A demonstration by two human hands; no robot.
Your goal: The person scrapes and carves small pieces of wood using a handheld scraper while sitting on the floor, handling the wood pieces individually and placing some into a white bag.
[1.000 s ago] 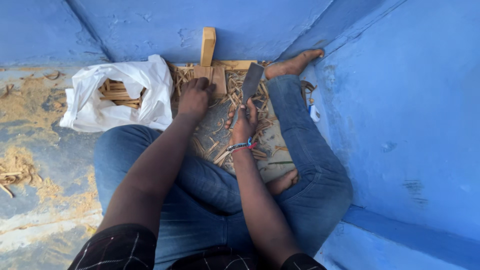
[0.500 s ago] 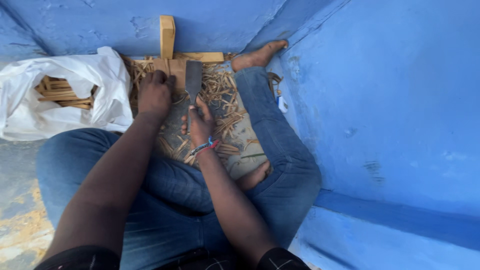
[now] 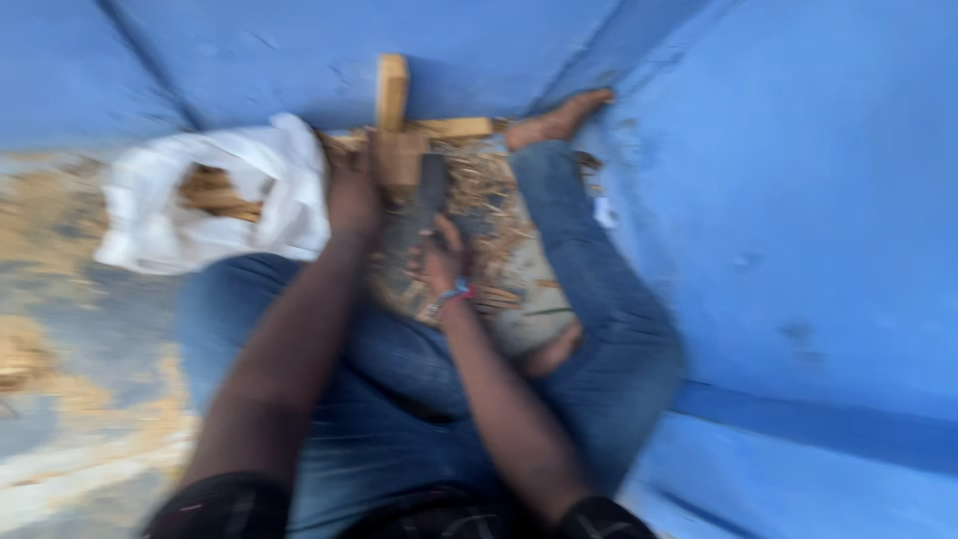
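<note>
A person in blue jeans sits on the floor point(image 3: 60, 419) in the corner of a blue-painted room, one bare foot point(image 3: 559, 120) stretched out to the wall, in a head-camera view smeared by motion. The left hand point(image 3: 351, 195) is closed around the near end of a pale wooden block point(image 3: 397, 160), which stands against an upright wooden post point(image 3: 391, 92) and a low crossbar point(image 3: 454, 128) set along the base of the wall. The right hand point(image 3: 439, 265), a coloured band at its wrist, is wrapped around the handle of a broad, dark cleaver-like blade point(image 3: 424, 195); the blade rises just beside the block, and the blur hides whether it touches the wood. The two hands are close together but apart, each clamped on its own thing. Between the legs lies a grey cloth point(image 3: 524, 314) strewn with pale wood splinters point(image 3: 489, 200) and shavings. To the person's left, touching the thigh, a white plastic bag point(image 3: 160, 220) lies slumped on the floor with its mouth open; inside it, short tan sticks of wood point(image 3: 215, 190) show through the opening, their number lost to blur. Sawdust patches point(image 3: 30, 250) colour the floor beyond.
</note>
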